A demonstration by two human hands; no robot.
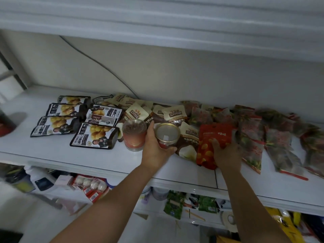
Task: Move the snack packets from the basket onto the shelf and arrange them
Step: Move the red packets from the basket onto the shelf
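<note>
Two round, clear plastic cups stand on the white shelf (52, 155). The left hand (154, 146) curls round the gold-lidded cup (167, 135). The second cup (134, 135), at its 9 o'clock, holds brown bits. At 3 o'clock the right hand (226, 151) grips a glossy red pouch (210, 135) among flat, crinkly snack packets (94, 135).

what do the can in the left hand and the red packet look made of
Gold-rimmed can, gripped by the left hand: the shiny gold rim suggests metal; the dull grey top could be foil or a plastic cap.
Red packet, held by the right hand: likely thin glossy plastic film, going by its sheen and creases.
</note>
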